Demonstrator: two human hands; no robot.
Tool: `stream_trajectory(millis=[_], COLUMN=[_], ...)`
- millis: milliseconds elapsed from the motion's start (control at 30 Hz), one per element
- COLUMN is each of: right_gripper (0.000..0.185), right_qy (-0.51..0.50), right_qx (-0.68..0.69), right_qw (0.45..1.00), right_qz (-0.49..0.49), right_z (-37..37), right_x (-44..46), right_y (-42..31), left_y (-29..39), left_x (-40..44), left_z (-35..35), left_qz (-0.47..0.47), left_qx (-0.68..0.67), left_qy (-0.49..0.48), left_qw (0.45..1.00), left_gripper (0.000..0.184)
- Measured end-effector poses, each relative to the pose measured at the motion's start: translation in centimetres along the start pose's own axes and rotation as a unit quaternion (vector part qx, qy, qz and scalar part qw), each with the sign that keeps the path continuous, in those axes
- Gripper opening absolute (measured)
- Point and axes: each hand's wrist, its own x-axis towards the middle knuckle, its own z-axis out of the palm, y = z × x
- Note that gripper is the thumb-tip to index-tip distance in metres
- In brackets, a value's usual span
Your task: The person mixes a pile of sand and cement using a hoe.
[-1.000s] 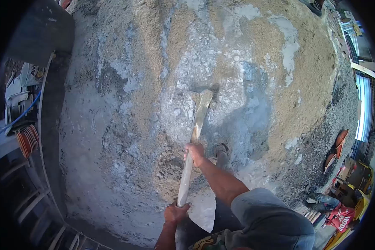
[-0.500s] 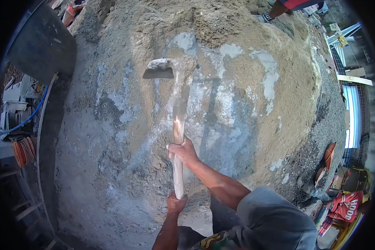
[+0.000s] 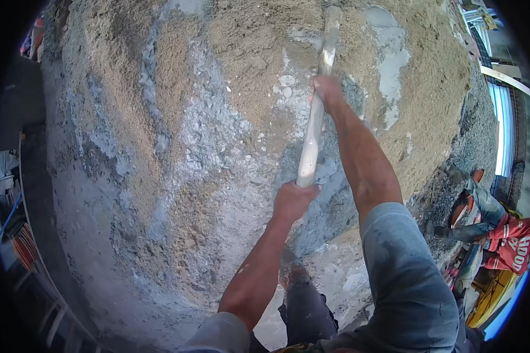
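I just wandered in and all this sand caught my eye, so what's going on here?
Someone is holding a long wooden handle with two bare hands. The right hand grips it farther along, and the left hand is closed around its near end. The handle stretches out over rough ground of brown sand and grey material; what is at its far end can't be made out. Another person in a red shirt is off at the right side.
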Motion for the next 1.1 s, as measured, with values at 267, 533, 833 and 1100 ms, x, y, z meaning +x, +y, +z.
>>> stream_trajectory(millis=[267, 533, 833, 1100], right_gripper=[0.011, 0.011, 0.013, 0.022], right_qy=[-0.054, -0.165, -0.277, -0.209], right_qx=[0.21, 0.223, 0.105, 0.272], right_qw=[0.951, 0.892, 0.887, 0.933], right_qz=[0.22, 0.356, 0.354, 0.112], right_z=[2.9, 15.8, 14.9, 10.1], right_x=[-21.5, -55.5, -65.4, -40.1], right_y=[12.7, 23.8, 18.4, -1.1], left_y=[-10.7, -35.6, -40.7, -18.8], left_x=[-18.5, -44.8, -52.4, -29.8], left_z=[-6.0, -14.0, -14.6, -8.1], left_qz=[-0.127, -0.363, -0.353, -0.089], left_qx=[0.297, 0.31, 0.199, 0.086], left_qy=[-0.002, -0.01, 0.047, 0.185], left_qw=[0.946, 0.879, 0.913, 0.975], left_gripper=[0.055, 0.059, 0.061, 0.042])
